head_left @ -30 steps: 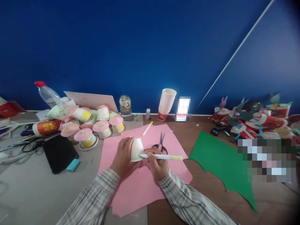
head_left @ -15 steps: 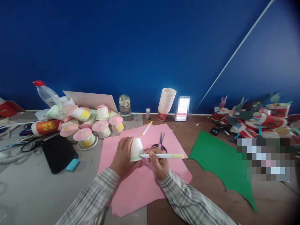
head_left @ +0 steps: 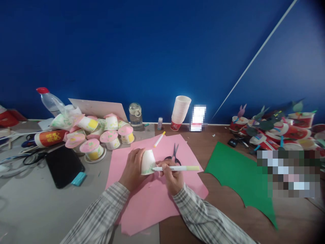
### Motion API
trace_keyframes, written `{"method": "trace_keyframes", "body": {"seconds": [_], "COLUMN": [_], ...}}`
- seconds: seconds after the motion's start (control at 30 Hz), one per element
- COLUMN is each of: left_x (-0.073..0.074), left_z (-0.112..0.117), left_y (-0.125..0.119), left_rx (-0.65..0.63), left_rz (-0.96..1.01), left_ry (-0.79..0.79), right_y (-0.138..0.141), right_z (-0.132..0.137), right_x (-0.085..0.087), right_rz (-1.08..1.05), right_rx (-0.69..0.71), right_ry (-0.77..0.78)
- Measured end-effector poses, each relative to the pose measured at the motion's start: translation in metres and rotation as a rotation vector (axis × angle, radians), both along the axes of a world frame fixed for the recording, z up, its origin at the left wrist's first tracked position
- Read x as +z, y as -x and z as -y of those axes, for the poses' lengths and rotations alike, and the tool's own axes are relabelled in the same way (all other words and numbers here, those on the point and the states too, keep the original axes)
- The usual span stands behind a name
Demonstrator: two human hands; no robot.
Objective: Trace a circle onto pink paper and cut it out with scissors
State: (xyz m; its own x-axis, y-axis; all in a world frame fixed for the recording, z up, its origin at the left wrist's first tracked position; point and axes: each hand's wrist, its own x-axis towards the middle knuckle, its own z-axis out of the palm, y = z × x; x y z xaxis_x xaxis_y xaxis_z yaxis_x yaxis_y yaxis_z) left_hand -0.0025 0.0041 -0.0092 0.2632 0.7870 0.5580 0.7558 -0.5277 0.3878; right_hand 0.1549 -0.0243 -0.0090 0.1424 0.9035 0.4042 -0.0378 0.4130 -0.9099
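A white paper cup (head_left: 147, 162) is upside down over pink paper (head_left: 149, 210), with green strokes near its lower rim. My left hand (head_left: 133, 167) is closed around the cup's left side. In my right hand (head_left: 172, 177) is a marker pen (head_left: 182, 168), white with a pale yellow-green end, pinched between thumb and fingers. The pen's tip touches the cup's lower right side, by the green strokes. Just beyond my right hand, scissors (head_left: 174, 155) lie on the pink paper, partly hidden by the hand. A second marker (head_left: 159, 139) with yellow ends rests farther back.
Decorated cups with pink tops (head_left: 91, 147) crowd the left, near a black tablet-like slab (head_left: 64, 166) and a blue cap-like piece (head_left: 78, 179). A glass jar (head_left: 135, 117) and a leaning cup stack (head_left: 179, 113) stand behind. Green paper (head_left: 238, 173) and red cup crafts (head_left: 276, 130) occupy the right.
The marker in my right hand has shifted very slightly at the cup's lower side. Both hands otherwise keep their places.
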Motion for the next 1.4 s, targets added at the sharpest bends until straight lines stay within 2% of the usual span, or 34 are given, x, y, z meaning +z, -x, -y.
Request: {"method": "trace_keyframes", "body": {"seconds": [0.27, 0.53, 0.8, 1.07, 1.4], "left_x": [-0.0007, -0.0003, 0.0011, 0.0000, -0.0010], "left_z": [-0.0009, -0.0015, -0.0010, -0.0012, -0.0022], "left_y": [0.0007, 0.0009, 0.0005, 0.0014, 0.0021], "left_rx": [0.006, 0.002, 0.005, 0.000, 0.005], "left_rz": [0.012, 0.014, 0.006, 0.000, -0.003], "left_ry": [0.009, -0.008, 0.005, -0.016, 0.002], "right_y": [-0.0024, -0.0001, -0.0010, -0.0016, 0.0008], "right_z": [-0.0013, -0.0030, -0.0035, 0.0005, -0.0019], "right_x": [-0.0009, -0.0039, -0.0067, -0.0005, 0.0026], "right_rz": [-0.016, -0.085, -0.007, -0.022, -0.075], "right_rx": [-0.078, -0.069, -0.088, -0.023, -0.067], "right_ry": [0.076, 0.131, 0.097, 0.090, 0.151]}}
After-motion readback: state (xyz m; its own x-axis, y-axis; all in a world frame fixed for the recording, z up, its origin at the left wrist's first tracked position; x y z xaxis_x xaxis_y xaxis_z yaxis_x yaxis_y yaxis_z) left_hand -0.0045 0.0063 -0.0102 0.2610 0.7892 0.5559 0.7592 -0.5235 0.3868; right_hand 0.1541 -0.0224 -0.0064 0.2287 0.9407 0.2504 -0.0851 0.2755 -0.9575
